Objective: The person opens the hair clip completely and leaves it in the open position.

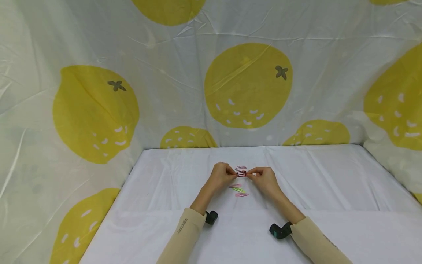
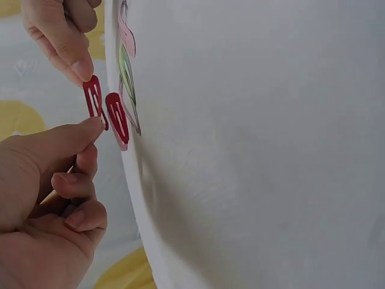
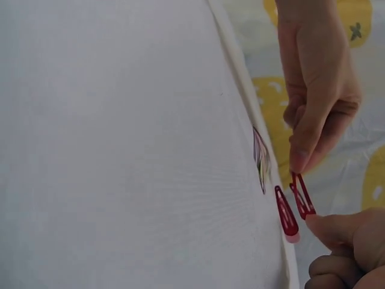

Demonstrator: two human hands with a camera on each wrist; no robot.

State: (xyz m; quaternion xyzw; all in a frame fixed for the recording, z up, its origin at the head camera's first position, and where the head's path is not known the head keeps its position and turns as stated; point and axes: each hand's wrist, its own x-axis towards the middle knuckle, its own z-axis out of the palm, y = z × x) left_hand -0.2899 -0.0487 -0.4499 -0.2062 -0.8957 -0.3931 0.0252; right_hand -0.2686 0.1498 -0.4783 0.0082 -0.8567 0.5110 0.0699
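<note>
Both hands meet at a red snap hair clip [image 2: 93, 99], held up just off the white table. My left hand [image 1: 221, 175] pinches one end between thumb and finger. The opposite end is pinched by the fingertips of my right hand [image 1: 266, 180]. Close below it lies a second red hair clip [image 3: 286, 212], with a bit of pink under it in the right wrist view. Nearer to me on the cloth are a green hair clip [image 1: 239, 190] and pink hair clips [image 1: 242, 195]. Beyond the hands lies another pinkish clip [image 1: 241, 168].
A white cloth covers the table [image 1: 165, 183]. Behind it hangs a curtain [image 1: 171, 73] printed with yellow lemons, which also runs along the sides. Black wrist devices [image 1: 280, 231] stick out from both beige sleeves [image 1: 184, 234].
</note>
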